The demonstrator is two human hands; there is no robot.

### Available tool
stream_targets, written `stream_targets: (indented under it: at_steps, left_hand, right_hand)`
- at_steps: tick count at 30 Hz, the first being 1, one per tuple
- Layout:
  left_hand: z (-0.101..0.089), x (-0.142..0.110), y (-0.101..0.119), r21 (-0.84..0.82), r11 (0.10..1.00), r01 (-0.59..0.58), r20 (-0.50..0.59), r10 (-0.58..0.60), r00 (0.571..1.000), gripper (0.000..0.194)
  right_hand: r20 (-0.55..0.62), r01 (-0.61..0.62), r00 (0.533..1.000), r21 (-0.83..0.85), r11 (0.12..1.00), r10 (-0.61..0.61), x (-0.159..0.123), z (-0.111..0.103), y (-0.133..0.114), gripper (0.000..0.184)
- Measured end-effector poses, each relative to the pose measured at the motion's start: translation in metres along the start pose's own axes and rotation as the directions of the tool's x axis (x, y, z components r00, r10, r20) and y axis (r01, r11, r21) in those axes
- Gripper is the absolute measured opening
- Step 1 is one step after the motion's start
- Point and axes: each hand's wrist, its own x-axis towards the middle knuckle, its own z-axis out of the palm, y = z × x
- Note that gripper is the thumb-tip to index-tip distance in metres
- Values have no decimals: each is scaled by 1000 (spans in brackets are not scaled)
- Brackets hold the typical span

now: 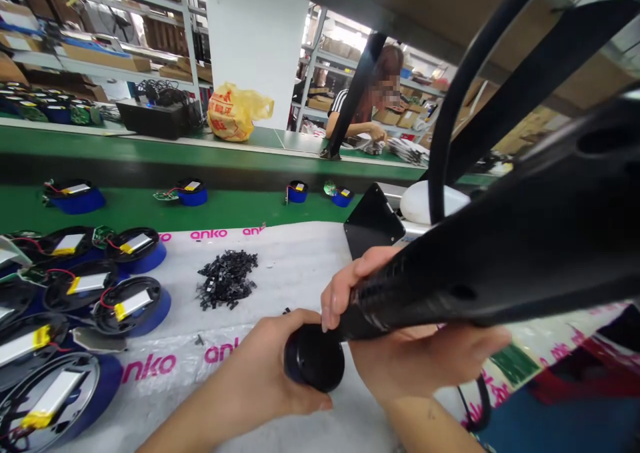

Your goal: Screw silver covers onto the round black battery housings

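My right hand (pixel 400 333) is wrapped round the narrow end of a long black plastic handle (pixel 500 259) that runs up to the right, close to the camera. My left hand (pixel 273 366) is closed on a round black cap (pixel 314 358) at the tip of that handle. Both hands hover over a white plastic sheet (pixel 300 266) printed with pink "anko" lettering. A small pile of black clips (pixel 227 278) lies on the sheet just beyond my left hand.
Several blue round bases with batteries and wires (pixel 130 303) crowd the left. More blue units (pixel 187 191) ride the green conveyor belt (pixel 225 206). A yellow bag (pixel 235 111) and a black box (pixel 155 116) sit behind it. Another person (pixel 370 106) works across the line.
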Motion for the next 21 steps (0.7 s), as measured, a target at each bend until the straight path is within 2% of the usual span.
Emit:
stream_targets:
  at_steps: [3, 8, 13, 17, 19, 21]
  left_hand:
    - [2, -2, 6, -67, 997, 50, 5, -50, 999, 53]
    - [2, -5, 9, -67, 995, 73, -6, -74, 997, 53]
    - [3, -3, 4, -63, 996, 62, 11, -61, 998, 51]
    - [2, 1, -6, -52, 999, -8, -50, 5, 999, 60]
    - [-1, 3, -11, 18, 997, -74, -56, 75, 996, 62]
    - [-6, 4, -14, 100, 989, -105, -16, 107, 994, 60]
  right_hand:
    - [-31, 3, 1000, 105, 994, 0, 0, 1, 2, 59]
    - [-39, -26, 999, 134, 991, 31, 0, -3, 7, 61]
    - [-64, -8, 998, 75, 997, 13, -4, -7, 15, 64]
    - [-34, -14, 999, 19, 1000, 15, -4, -6, 10, 71]
    - [-63, 29, 998, -10, 1000, -29, 1, -11, -1, 73]
    - [-175, 143, 971, -104, 984, -160, 10, -25, -16, 72]
